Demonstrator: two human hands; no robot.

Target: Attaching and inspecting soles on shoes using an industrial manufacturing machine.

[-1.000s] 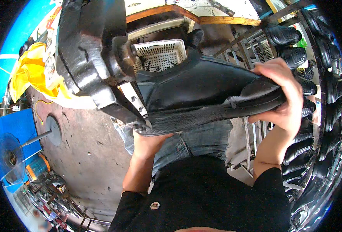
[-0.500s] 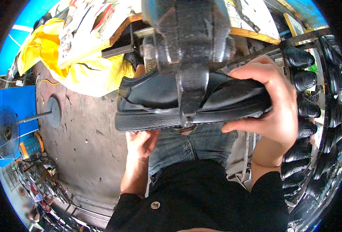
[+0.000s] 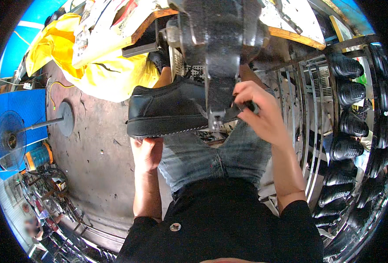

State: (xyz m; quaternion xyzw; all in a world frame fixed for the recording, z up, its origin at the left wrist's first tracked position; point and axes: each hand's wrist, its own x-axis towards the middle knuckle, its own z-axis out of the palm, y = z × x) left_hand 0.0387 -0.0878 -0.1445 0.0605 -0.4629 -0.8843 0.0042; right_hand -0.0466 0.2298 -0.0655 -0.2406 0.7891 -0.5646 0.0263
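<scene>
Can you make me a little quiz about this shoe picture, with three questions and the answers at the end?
1. Pick one: which side of the picture is the fan on?
A) right
B) top
C) left

2. True or false: the left hand touches the black shoe from its sole side.

3. Fill in the colour: the big crumpled sheet at the upper left is ____.

Key: 1. C; 2. True; 3. yellow.
</scene>
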